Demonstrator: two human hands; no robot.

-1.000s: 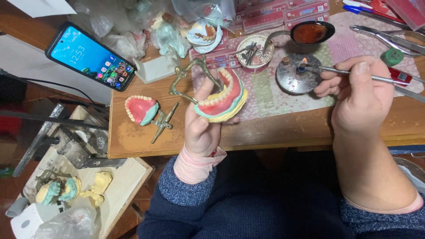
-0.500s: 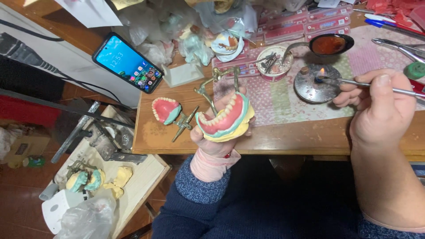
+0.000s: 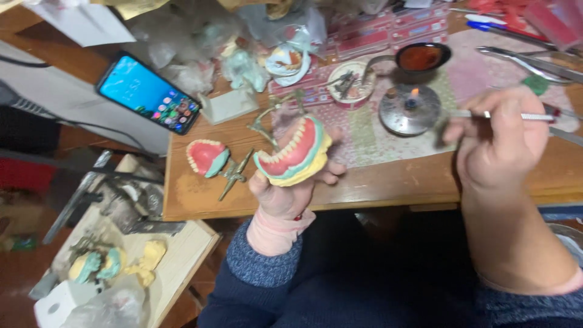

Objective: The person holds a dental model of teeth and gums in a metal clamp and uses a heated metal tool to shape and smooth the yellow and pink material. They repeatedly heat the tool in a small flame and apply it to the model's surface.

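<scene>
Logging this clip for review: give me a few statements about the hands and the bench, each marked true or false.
1. The left hand holds a denture model with pink gums on a yellow base. True.
2. The right hand is empty. False: it holds a thin metal tool pointing toward the small burner.
3. The burner shows a small flame. True.
4. The smartphone has a dark screen. False: its screen is lit.
5. A second pink denture piece lies on the wooden table, left of the held model. True.
</scene>
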